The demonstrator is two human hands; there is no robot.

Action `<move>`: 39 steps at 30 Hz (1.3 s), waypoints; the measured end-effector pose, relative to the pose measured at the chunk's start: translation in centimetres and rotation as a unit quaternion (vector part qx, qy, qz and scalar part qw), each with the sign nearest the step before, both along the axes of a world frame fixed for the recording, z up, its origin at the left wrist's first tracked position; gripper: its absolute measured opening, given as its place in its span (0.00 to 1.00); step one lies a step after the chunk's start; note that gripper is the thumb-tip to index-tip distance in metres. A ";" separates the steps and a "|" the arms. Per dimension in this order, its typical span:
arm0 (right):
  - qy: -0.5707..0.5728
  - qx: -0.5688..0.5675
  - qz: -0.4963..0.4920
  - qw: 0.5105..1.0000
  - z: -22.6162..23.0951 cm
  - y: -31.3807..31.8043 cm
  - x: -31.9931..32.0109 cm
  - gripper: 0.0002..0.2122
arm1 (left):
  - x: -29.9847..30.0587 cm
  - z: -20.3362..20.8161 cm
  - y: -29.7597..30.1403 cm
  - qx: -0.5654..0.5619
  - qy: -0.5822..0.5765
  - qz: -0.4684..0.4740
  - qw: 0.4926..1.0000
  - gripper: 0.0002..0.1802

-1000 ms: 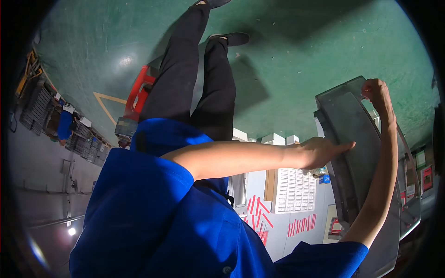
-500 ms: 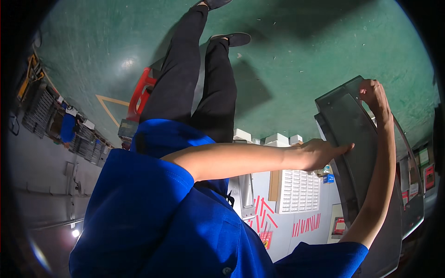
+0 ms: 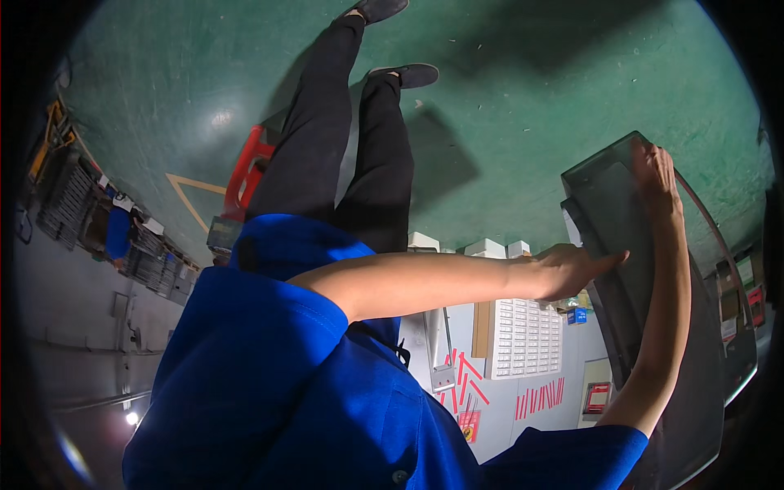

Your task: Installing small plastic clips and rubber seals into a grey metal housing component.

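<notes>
A large dark grey plastic housing (image 3: 616,212) with a stepped edge runs down the right side, one end at the green floor area. My left hand (image 3: 567,272) reaches across from the left and grips its near long edge. The thumb lies stretched over the flat face, and the other fingers are partly hidden by the hand. At the far end of the housing, my right hand (image 3: 656,175) is closed against the edge, slightly smeared by motion. Whatever it may hold is hidden. Its forearm passes in front of the housing.
A white compartment tray (image 3: 527,339) sits on a grey work surface with red strips (image 3: 541,398) and a small blue box (image 3: 577,315). A red stool (image 3: 247,171) stands behind my legs on the green floor (image 3: 523,106). A person in blue (image 3: 119,229) is far left.
My right hand has shifted a little along the end of the housing, turning from an upright fist to lie along the edge. The housing has moved slightly right. My left hand keeps its hold.
</notes>
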State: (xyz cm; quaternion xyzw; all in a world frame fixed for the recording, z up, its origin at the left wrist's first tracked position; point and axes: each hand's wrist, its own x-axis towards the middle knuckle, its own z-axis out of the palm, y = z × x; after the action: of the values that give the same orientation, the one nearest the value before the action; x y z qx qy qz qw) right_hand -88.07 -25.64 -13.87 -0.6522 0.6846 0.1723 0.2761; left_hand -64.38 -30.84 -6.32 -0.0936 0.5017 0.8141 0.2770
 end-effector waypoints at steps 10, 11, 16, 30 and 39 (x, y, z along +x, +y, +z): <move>0.166 0.153 -0.087 0.970 -0.7 -0.5 -0.5 0.12 | 1.8 -1.3 1.6 0.017 0.012 0.113 0.993 0.33; 0.184 0.157 -0.067 0.968 -0.7 -0.7 -0.5 0.11 | 2.0 -0.9 -0.3 -0.048 0.007 0.036 0.998 0.32; 0.363 0.179 0.005 0.914 -0.4 -3.3 4.5 0.10 | 9.7 -4.2 0.0 -0.152 0.039 0.102 0.982 0.13; -0.083 -0.230 -0.652 0.718 14.7 -11.2 40.4 0.08 | 24.0 0.9 -18.3 -0.003 -0.150 -0.079 0.985 0.09; -0.145 -0.384 -0.774 0.482 22.3 -3.5 53.1 0.11 | 26.1 8.9 -15.5 -0.008 -0.089 -0.342 0.936 0.14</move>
State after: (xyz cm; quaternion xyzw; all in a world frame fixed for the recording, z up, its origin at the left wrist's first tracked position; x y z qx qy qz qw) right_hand -34.94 -29.12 8.38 0.0851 0.8610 -0.4881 0.1150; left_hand -38.24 -46.33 2.57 0.0088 0.4834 0.6545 0.5813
